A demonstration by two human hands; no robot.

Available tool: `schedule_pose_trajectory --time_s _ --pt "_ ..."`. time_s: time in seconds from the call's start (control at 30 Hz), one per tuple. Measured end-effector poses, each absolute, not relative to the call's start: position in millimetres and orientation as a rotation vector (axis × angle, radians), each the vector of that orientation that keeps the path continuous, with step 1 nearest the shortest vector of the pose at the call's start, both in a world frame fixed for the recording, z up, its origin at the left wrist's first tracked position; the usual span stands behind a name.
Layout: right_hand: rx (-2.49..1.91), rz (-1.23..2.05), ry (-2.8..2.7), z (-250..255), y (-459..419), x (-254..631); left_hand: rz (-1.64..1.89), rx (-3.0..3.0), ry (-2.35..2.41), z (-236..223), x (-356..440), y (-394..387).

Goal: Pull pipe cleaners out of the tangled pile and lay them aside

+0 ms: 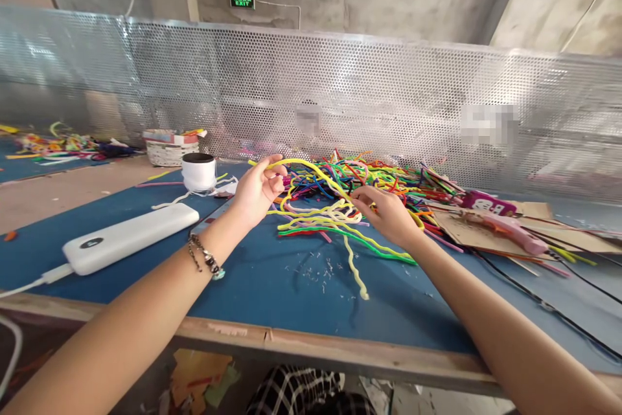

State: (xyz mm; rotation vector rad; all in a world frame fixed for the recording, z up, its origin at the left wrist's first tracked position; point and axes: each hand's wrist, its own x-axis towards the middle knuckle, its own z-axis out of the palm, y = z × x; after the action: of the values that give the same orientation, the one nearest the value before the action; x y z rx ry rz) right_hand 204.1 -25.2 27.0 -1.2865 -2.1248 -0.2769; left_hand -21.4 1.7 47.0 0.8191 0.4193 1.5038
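A bright yellow pipe cleaner (311, 168) arches above the table between my two hands. My left hand (260, 188) is closed on its left part, and a short end pokes out past the fingers. My right hand (386, 209) pinches the other end between thumb and fingers. Below them, a pale yellow wavy pipe cleaner (356, 272) hangs or lies toward the front; I cannot tell if it joins the held one. A green pipe cleaner (374, 250) and several others lie loose under my hands. Behind is a tangled pile of coloured pipe cleaners (369, 172).
At left, a white power bank (140, 234) with a cable lies near a white cup-shaped container (198, 172) and a basket (172, 149). Right of my hands, a pink glue gun (510, 230) rests over cardboard (457, 228) with black cords. A perforated metal screen (340, 85) stands behind.
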Motion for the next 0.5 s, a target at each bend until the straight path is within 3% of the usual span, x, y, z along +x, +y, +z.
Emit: schedule_pose_trajectory --time_s 0.37,0.5 --pt "-1.363 -0.291 -2.202 31 -27 207 1.63 0.67 0.471 46 -26 8" --pt "-1.243 -0.15 -2.205 32 -27 208 1.712 0.626 0.507 46 -31 13"
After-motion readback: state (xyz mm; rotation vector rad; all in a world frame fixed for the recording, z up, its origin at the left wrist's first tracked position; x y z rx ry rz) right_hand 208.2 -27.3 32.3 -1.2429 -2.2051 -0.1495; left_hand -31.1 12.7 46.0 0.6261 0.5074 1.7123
